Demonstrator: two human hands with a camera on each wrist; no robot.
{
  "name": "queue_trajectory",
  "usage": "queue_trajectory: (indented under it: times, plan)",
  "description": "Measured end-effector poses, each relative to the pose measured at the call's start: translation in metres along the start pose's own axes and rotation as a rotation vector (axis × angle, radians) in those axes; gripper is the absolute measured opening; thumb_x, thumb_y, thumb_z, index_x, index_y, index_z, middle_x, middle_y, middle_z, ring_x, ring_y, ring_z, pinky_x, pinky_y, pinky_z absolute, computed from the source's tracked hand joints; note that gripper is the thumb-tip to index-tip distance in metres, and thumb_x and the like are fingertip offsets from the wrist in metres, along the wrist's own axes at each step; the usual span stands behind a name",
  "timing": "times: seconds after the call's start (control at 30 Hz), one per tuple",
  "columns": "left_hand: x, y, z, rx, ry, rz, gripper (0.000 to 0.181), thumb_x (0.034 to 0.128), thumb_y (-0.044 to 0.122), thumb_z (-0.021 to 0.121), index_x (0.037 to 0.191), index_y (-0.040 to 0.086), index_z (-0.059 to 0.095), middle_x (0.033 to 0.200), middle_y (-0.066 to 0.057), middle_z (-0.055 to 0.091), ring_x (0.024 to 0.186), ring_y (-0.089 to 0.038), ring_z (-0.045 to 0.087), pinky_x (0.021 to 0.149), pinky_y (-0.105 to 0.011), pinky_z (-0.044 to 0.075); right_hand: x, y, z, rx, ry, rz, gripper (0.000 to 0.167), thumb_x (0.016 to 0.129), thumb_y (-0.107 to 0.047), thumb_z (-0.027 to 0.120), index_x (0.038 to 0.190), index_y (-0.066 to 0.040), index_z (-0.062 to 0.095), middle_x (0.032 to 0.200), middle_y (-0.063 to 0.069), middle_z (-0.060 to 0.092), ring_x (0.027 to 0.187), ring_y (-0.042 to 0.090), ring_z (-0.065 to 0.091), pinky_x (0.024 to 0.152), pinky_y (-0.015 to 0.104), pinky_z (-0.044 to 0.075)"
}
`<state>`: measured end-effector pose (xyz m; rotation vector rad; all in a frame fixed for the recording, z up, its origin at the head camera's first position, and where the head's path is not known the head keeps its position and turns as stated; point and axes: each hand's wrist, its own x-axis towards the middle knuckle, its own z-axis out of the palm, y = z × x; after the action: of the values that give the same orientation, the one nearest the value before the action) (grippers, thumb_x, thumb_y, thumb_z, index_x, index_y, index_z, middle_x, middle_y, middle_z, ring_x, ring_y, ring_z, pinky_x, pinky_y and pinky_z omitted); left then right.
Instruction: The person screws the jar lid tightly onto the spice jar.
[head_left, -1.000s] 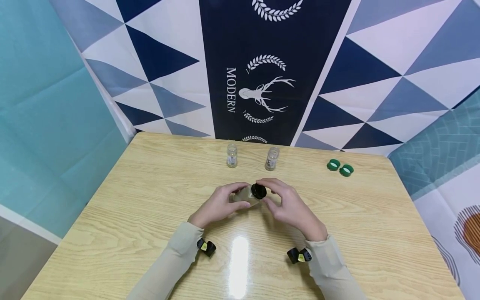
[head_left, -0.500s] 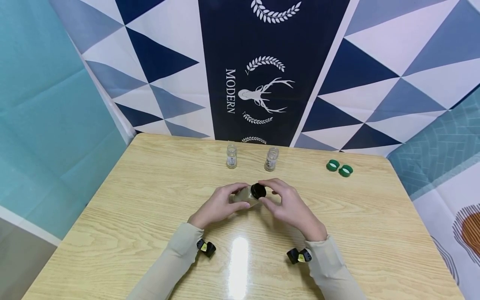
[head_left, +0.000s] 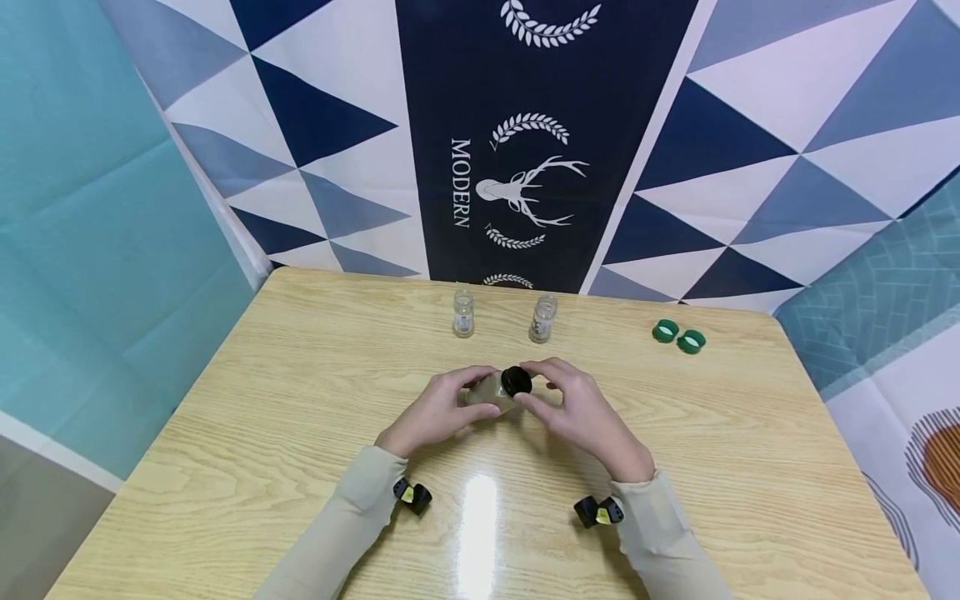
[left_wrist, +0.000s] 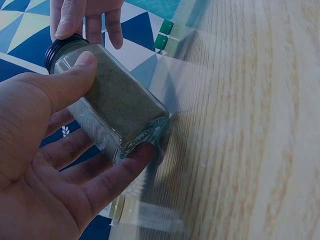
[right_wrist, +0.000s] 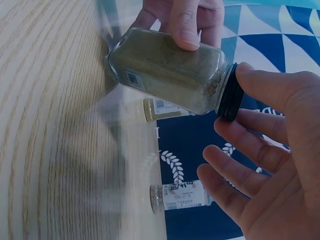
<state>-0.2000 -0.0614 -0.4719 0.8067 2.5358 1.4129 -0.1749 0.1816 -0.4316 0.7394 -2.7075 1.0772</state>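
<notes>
In the head view, my left hand (head_left: 438, 408) grips a square glass spice jar (left_wrist: 117, 92) filled with greenish-brown powder. The thumb lies on one face and the fingers reach around the opposite side. The jar is tilted just over the table, its black lid (right_wrist: 231, 95) pointing toward my right hand (head_left: 577, 408). Thumb and index finger of that hand pinch the lid's rim, while its other fingers are off the jar, as the right wrist view shows. The lid sits on the jar's mouth.
Two small glass jars with labels, a left one (head_left: 463, 315) and a right one (head_left: 543, 320), stand uncapped near the back of the wooden table (head_left: 300, 358). Two green caps, a left cap (head_left: 665, 331) and a right cap (head_left: 692, 342), lie at the back right. A patterned cloth hangs behind.
My right thumb has slid slightly left along the near side of the lid, and the index finger slightly right along its far side. My left hand and the jar have stayed in place.
</notes>
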Motion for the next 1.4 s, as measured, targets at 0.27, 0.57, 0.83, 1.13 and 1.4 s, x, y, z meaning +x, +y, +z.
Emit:
queue_trajectory:
  times: [0.27, 0.57, 0.83, 1.13, 1.4]
  plan:
    - [-0.001, -0.0015, -0.0005, -0.002, -0.005, 0.002, 0.05, 0.0941, 0.032, 0.077, 0.139, 0.018, 0.062, 0.126, 0.002, 0.069, 0.106, -0.012, 0.063, 0.091, -0.035, 0.055, 0.0002, 0.0006, 0.0003, -0.027, -0.01, 0.024, 0.057, 0.094, -0.033, 0.077, 0.141, -0.007, 0.06, 0.14, 0.011, 0.064, 0.129, 0.031, 0.061, 0.105, 0.052, 0.053]
    - [-0.0007, -0.0004, -0.0012, -0.006, -0.001, 0.009, 0.049, 0.0935, 0.029, 0.078, 0.138, 0.018, 0.063, 0.126, 0.002, 0.069, 0.107, -0.013, 0.063, 0.092, -0.036, 0.055, 0.0006, 0.0001, -0.0003, 0.023, -0.024, -0.04, 0.054, 0.093, -0.018, 0.077, 0.143, -0.008, 0.058, 0.144, 0.011, 0.06, 0.132, 0.031, 0.059, 0.097, 0.053, 0.057]
    - [-0.0007, -0.001, -0.0016, -0.01, -0.001, 0.024, 0.048, 0.0937, 0.028, 0.078, 0.138, 0.016, 0.063, 0.125, 0.001, 0.07, 0.105, -0.013, 0.063, 0.09, -0.034, 0.055, 0.0, 0.0002, -0.0003, 0.038, -0.02, -0.09, 0.048, 0.092, -0.002, 0.073, 0.137, -0.016, 0.064, 0.14, 0.004, 0.065, 0.133, 0.025, 0.059, 0.111, 0.048, 0.05]
    - [-0.0003, 0.0006, -0.0019, -0.018, -0.008, 0.022, 0.047, 0.0939, 0.026, 0.078, 0.138, 0.015, 0.063, 0.124, 0.001, 0.069, 0.106, -0.013, 0.063, 0.093, -0.035, 0.055, -0.0007, 0.0009, 0.0008, 0.036, -0.016, -0.093, 0.044, 0.093, 0.0, 0.071, 0.135, -0.013, 0.066, 0.139, 0.003, 0.065, 0.133, 0.025, 0.059, 0.112, 0.046, 0.049]
    - [-0.0009, 0.0009, -0.0018, -0.018, -0.012, 0.009, 0.047, 0.0943, 0.026, 0.077, 0.138, 0.017, 0.063, 0.123, 0.002, 0.069, 0.105, -0.014, 0.063, 0.091, -0.035, 0.054, -0.0008, 0.0019, 0.0012, 0.042, -0.018, -0.085, 0.042, 0.094, -0.004, 0.072, 0.134, -0.015, 0.067, 0.138, 0.003, 0.065, 0.132, 0.025, 0.06, 0.111, 0.047, 0.05]
